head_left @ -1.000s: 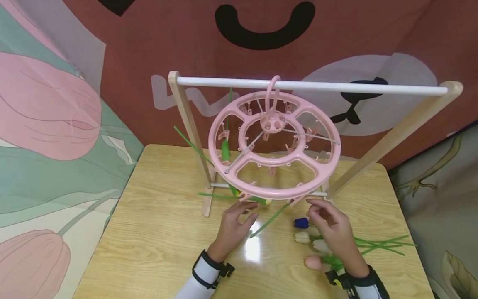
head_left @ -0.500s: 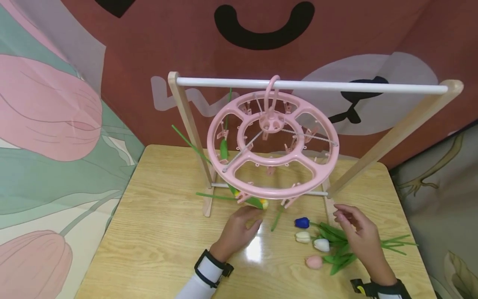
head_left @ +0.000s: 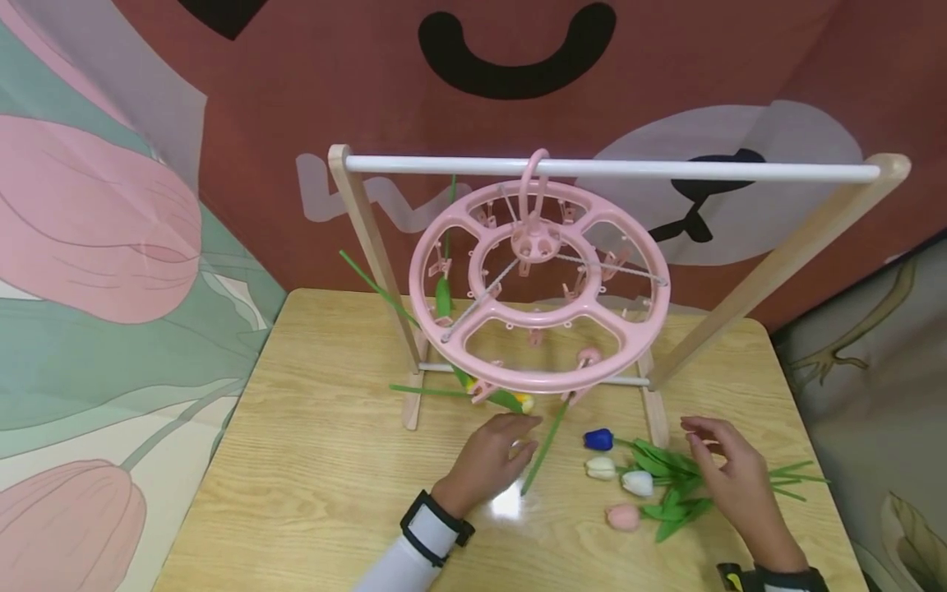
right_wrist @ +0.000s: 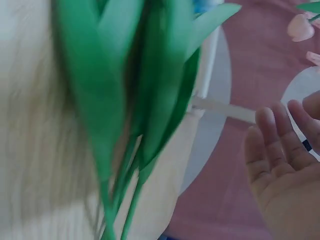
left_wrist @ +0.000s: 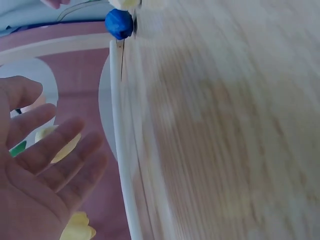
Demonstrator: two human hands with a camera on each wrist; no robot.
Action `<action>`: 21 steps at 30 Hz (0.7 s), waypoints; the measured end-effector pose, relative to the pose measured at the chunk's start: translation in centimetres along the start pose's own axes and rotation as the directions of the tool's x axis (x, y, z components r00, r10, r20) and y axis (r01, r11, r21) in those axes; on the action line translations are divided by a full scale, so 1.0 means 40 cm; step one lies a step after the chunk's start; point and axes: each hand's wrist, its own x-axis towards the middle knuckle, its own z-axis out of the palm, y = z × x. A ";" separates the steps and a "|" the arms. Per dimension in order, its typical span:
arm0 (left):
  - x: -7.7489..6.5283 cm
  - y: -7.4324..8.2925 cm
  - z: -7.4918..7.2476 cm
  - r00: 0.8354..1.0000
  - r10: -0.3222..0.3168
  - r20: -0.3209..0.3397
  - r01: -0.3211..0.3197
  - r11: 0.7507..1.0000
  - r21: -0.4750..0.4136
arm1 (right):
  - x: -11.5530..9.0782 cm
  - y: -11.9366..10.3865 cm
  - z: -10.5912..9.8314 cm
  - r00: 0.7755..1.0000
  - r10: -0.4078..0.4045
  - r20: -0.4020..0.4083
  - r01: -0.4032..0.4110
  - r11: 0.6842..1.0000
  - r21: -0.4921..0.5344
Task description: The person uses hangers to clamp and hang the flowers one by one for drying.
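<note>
A round pink clip hanger (head_left: 543, 382) hangs from a white rod by its hook. Clipped at its front right is a pink tulip (head_left: 589, 356), its green stem (head_left: 545, 448) pointing down toward me. Yellow tulips (head_left: 524, 402) hang from clips at the front left. My left hand (head_left: 488, 462) is just below them, beside the stem, fingers relaxed and holding nothing; the left wrist view shows them spread. My right hand (head_left: 738, 487), also holding nothing, is over the leaves of the loose tulips (head_left: 669, 469). In the right wrist view its fingers (right_wrist: 272, 145) are apart from the green leaves (right_wrist: 165, 95).
On the table (head_left: 311, 485), the loose tulips have blue (head_left: 598, 439), cream, white and pink (head_left: 623, 517) heads, their stems pointing right. The wooden stand (head_left: 777, 271) has posts at both sides and feet on the table. A printed cloth (head_left: 259, 99) covers the wall behind.
My right hand has drawn away from the hanger to the right, over the loose tulips. My left hand has shifted slightly right. The clipped tulip's stem has swung, and the hanger moved slightly left.
</note>
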 end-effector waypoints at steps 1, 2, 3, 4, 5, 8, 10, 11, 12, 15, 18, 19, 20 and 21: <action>0.003 0.002 0.005 1.000 -0.003 0.012 0.003 1.000 0.007 | 0.000 0.007 -0.001 1.000 0.000 0.027 0.001 0.999 -0.039; 0.006 0.004 0.011 1.000 -0.005 0.025 0.004 1.000 0.020 | 0.000 0.014 -0.002 0.998 0.000 0.057 0.005 0.997 -0.077; 0.009 0.006 0.016 0.999 -0.010 0.037 0.009 0.999 0.031 | 0.000 0.021 -0.002 0.996 -0.001 0.088 0.011 0.993 -0.117; 0.013 0.008 0.023 0.999 -0.008 0.045 0.006 0.999 0.042 | -0.001 0.028 -0.003 0.992 0.000 0.122 0.019 0.988 -0.150; 0.016 0.009 0.031 0.999 -0.007 0.052 0.004 0.999 0.053 | -0.001 0.035 -0.002 0.988 -0.003 0.156 0.031 0.983 -0.179; 0.026 0.012 0.053 0.998 -0.005 0.064 0.000 0.997 0.077 | -0.002 0.058 0.003 0.972 -0.016 0.234 0.073 0.968 -0.239; 0.033 0.017 0.063 0.998 0.013 0.056 -0.016 0.998 0.062 | -0.004 0.072 0.008 0.965 -0.027 0.260 0.099 0.959 -0.266; 0.036 0.020 0.066 0.998 0.029 0.051 -0.033 0.997 0.071 | -0.005 0.078 0.011 0.963 -0.034 0.267 0.112 0.953 -0.281; 0.039 0.022 0.069 0.998 0.050 0.042 -0.054 0.995 0.080 | -0.007 0.084 0.013 0.961 -0.043 0.272 0.126 0.947 -0.294; 0.052 0.033 0.072 0.993 0.120 0.012 -0.120 0.988 0.101 | -0.015 0.094 0.018 0.955 -0.055 0.290 0.152 0.934 -0.323; 0.070 0.044 0.076 0.990 0.142 0.022 -0.144 0.981 0.130 | -0.019 0.102 0.021 0.947 -0.033 0.319 0.151 0.924 -0.352; 0.076 0.048 0.077 0.990 0.138 0.036 -0.142 0.983 0.121 | -0.018 0.104 0.021 0.944 -0.020 0.329 0.145 0.922 -0.360; 0.082 0.050 0.080 0.990 0.130 0.050 -0.135 0.985 0.112 | -0.017 0.106 0.021 0.941 -0.004 0.339 0.136 0.920 -0.368; 0.089 0.053 0.084 0.991 0.121 0.064 -0.127 0.986 0.104 | -0.015 0.107 0.021 0.938 0.011 0.347 0.127 0.919 -0.373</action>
